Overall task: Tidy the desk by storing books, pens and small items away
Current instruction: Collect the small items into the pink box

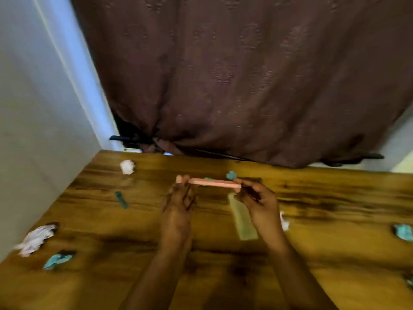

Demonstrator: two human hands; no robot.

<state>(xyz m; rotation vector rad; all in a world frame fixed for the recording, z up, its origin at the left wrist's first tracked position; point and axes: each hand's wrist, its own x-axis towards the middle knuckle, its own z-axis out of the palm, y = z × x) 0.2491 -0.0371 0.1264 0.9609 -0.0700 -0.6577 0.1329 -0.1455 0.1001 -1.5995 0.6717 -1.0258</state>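
Note:
Above the middle of the wooden desk [335, 253], both hands hold a pink pen [214, 183] level. My right hand [259, 202] pinches its right end. My left hand [178, 198] pinches a small pink cap [179, 179] just off the pen's left end; whether cap and pen touch is blurred. A pale yellow-green flat strip [242, 222] lies on the desk under my right hand. A small teal pen-like item [121, 199] lies left of my left hand.
Crumpled scraps are scattered about: white ones at the back left [127, 167], front left [36, 239] and by my right wrist [284, 222]; teal ones at front left [57, 261], behind the pen [231, 175] and at the right edge [403, 231]. A brown curtain [245, 86] hangs behind the desk, a white wall [33, 130] on the left.

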